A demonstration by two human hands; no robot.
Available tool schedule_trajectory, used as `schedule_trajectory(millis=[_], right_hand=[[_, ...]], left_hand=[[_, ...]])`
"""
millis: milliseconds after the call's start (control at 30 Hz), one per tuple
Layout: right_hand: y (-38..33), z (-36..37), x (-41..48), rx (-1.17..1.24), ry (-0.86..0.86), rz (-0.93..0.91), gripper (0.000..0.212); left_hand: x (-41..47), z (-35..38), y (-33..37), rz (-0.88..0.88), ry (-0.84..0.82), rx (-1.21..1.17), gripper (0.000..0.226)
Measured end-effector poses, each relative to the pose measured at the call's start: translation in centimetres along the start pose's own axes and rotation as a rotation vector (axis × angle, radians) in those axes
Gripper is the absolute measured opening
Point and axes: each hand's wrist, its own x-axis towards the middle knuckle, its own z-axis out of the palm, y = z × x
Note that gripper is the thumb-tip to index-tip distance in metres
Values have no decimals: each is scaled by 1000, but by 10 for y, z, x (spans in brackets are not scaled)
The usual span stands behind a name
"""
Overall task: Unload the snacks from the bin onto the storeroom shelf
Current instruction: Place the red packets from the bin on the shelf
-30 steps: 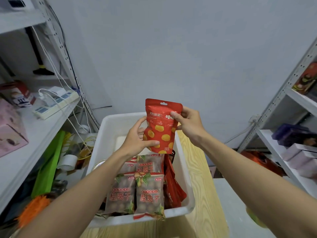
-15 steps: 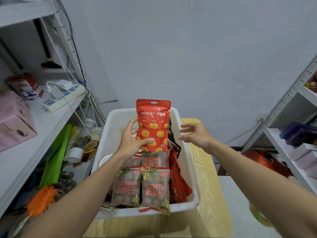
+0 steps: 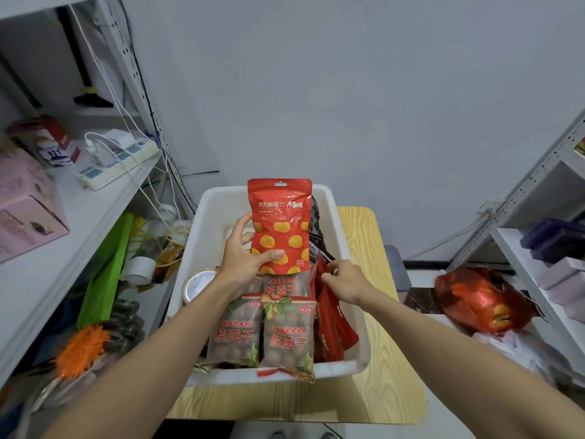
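Note:
A white bin (image 3: 345,236) sits on a small wooden table (image 3: 367,229) and holds several snack packs. My left hand (image 3: 240,251) grips a red pouch with yellow dots (image 3: 280,223) upright over the bin, thumb across its lower front. My right hand (image 3: 343,278) is down at the bin's right side, fingers pinching the top of a red packet (image 3: 330,315) that stands among other red packets. Two brownish packs of dried fruit (image 3: 262,331) lie at the bin's near end. A foil-topped can (image 3: 198,283) shows at the bin's left side.
A white shelf (image 3: 63,248) runs along the left, carrying a pink box (image 3: 25,204), a power strip (image 3: 117,163) and cables. Another shelf unit (image 3: 544,248) with purple boxes stands on the right. A red plastic bag (image 3: 484,299) lies on the floor.
My right hand let go of the red dotted pouch, dropped into the bin's right side and took hold of a red packet. The left hand keeps the pouch, now lower and left.

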Motion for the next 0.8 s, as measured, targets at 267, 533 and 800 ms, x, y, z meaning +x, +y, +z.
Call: schedule_trajectory(millis=[267,533,800], right_hand=[[10,11,5,122,118,11,28],[-4,-18,10,334,355,-47,13],[-52,-77,-3,641,409,-240,15]], left_hand=[[-1,-4,-3,-3,10,1,92],[-2,-13,0,11,-16,9,94],[-1,-23,23,64,-37,-58,93]])
